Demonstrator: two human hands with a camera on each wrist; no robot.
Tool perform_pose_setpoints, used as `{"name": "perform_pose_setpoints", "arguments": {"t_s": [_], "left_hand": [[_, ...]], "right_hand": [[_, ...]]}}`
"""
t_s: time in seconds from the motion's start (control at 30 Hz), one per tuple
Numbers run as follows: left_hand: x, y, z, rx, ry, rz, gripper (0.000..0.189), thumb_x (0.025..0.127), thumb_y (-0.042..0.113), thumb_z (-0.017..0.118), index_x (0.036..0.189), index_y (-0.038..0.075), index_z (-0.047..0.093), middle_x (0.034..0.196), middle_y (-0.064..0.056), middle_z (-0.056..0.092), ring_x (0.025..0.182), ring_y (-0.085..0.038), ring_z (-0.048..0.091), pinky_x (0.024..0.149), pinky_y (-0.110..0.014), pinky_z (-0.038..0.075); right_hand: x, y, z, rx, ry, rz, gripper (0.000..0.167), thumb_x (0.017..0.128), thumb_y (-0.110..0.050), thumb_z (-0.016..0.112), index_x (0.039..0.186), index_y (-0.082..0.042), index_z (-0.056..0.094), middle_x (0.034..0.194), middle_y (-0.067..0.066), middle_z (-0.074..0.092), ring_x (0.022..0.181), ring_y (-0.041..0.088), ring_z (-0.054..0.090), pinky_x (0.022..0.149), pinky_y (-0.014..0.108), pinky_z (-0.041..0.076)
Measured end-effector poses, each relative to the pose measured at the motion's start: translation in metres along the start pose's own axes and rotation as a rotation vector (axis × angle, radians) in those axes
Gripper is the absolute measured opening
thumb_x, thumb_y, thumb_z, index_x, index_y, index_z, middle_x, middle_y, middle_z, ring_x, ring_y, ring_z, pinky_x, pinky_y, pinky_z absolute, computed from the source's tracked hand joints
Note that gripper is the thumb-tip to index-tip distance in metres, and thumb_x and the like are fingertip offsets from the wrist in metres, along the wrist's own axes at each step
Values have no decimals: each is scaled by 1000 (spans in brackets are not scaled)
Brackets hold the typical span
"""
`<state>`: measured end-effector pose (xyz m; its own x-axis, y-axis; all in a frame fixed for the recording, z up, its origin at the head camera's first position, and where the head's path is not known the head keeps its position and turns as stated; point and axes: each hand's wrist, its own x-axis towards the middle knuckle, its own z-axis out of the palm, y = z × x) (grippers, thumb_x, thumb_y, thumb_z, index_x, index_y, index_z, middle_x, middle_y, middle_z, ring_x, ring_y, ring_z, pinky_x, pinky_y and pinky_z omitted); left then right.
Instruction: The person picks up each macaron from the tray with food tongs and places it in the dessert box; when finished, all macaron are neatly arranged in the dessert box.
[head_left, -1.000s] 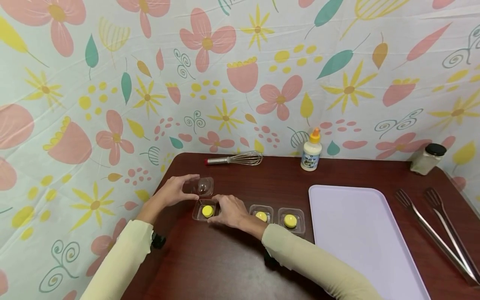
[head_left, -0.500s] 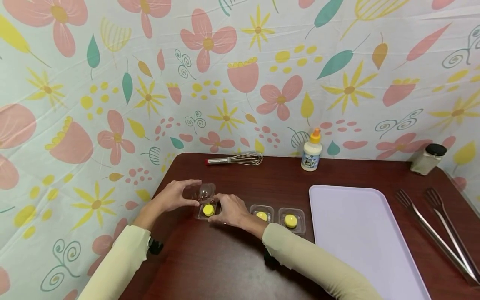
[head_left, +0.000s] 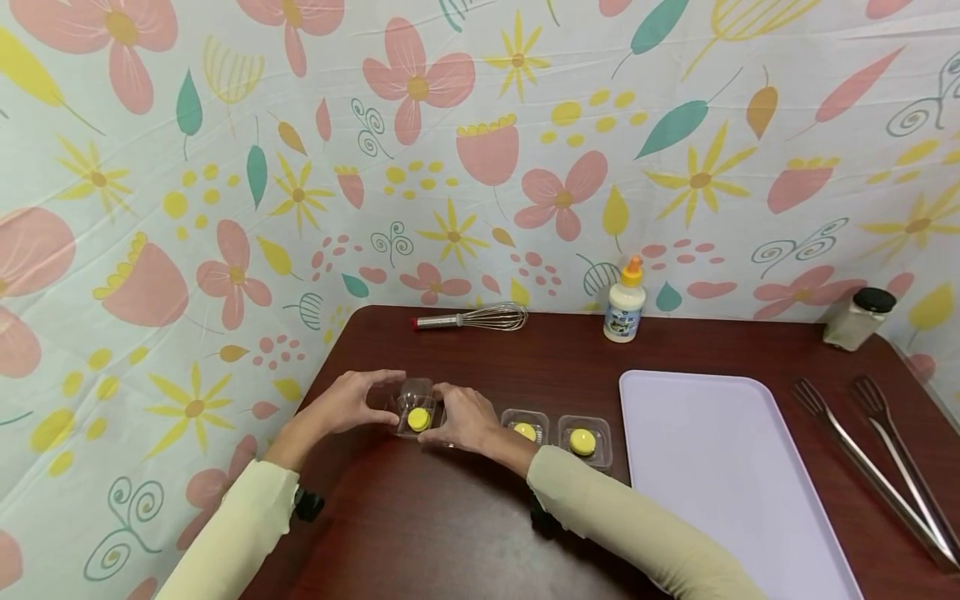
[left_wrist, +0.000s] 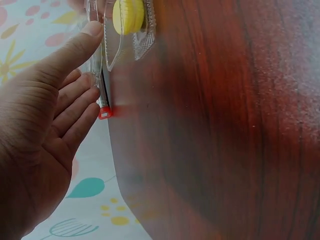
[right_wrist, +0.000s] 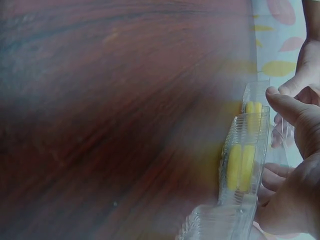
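Note:
A clear plastic box (head_left: 405, 430) at the table's left end contains a yellow macaron (head_left: 418, 419). Its see-through domed lid (head_left: 417, 390) is tilted over the back of the base. My left hand (head_left: 348, 404) pinches the lid's left side between thumb and fingers; in the left wrist view the thumb presses the plastic edge. My right hand (head_left: 467, 419) grips the box's right side, thumb in front and fingers behind. Another clear box (right_wrist: 230, 172) with a yellow macaron (right_wrist: 241, 167) sits beneath the right hand, mostly hidden in the head view.
Two more clear boxes with yellow macarons (head_left: 582, 442) stand to the right. A lilac tray (head_left: 712, 467) lies beyond them, then metal tongs (head_left: 873, 467). Along the back are a whisk (head_left: 472, 318), a squeeze bottle (head_left: 625, 304) and a black-lidded jar (head_left: 858, 319). Floral cloth covers the wall.
The lid has swung from lying back behind the base to tilting over it, carried by my left hand, which moved slightly forward. My right hand has kept its place at the box.

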<state>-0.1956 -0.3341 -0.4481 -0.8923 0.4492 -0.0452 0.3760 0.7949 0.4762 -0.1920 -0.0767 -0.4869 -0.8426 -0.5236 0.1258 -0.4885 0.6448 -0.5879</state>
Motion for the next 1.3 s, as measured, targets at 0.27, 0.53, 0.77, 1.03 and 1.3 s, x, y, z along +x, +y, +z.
{"name": "perform_pose_setpoints", "arguments": {"t_s": [0.27, 0.53, 0.77, 1.03, 1.3], "left_hand": [[-4, 1, 6, -9, -33, 5, 80, 84, 35, 93, 150, 7, 60, 144, -9, 66, 133, -30, 62, 109, -54, 51], [-6, 2, 10, -23, -60, -9, 79, 84, 37, 92, 151, 11, 60, 146, -8, 65, 136, -29, 60, 109, -54, 50], [-8, 4, 10, -28, -76, -9, 79, 85, 38, 92, 151, 10, 60, 146, -8, 65, 136, -29, 60, 109, -54, 50], [-10, 4, 11, -14, -81, -4, 80, 85, 39, 92, 151, 10, 59, 146, -9, 65, 136, -30, 59, 108, -55, 51], [-9, 8, 14, 41, -84, 2, 80, 84, 37, 93, 151, 11, 60, 147, -8, 64, 136, -29, 60, 109, -53, 51]], "right_hand": [[-1, 0, -1, -3, 3, 2, 93, 74, -47, 98, 146, -2, 60, 132, 13, 72, 118, 30, 70, 95, 44, 58], [-2, -1, -1, -1, -14, -23, 87, 78, -47, 95, 144, -1, 62, 134, 13, 71, 119, 29, 70, 96, 44, 58], [-1, -1, -1, -16, -6, -50, 82, 79, -47, 95, 141, -2, 65, 131, 11, 73, 114, 27, 72, 94, 42, 59], [0, -2, 0, -37, -4, -50, 79, 80, -48, 94, 140, -4, 67, 129, 10, 74, 111, 27, 72, 91, 41, 59], [-3, -2, 3, -46, 16, -39, 75, 76, -47, 96, 134, -6, 71, 114, 5, 77, 101, 23, 74, 84, 39, 60]]}}
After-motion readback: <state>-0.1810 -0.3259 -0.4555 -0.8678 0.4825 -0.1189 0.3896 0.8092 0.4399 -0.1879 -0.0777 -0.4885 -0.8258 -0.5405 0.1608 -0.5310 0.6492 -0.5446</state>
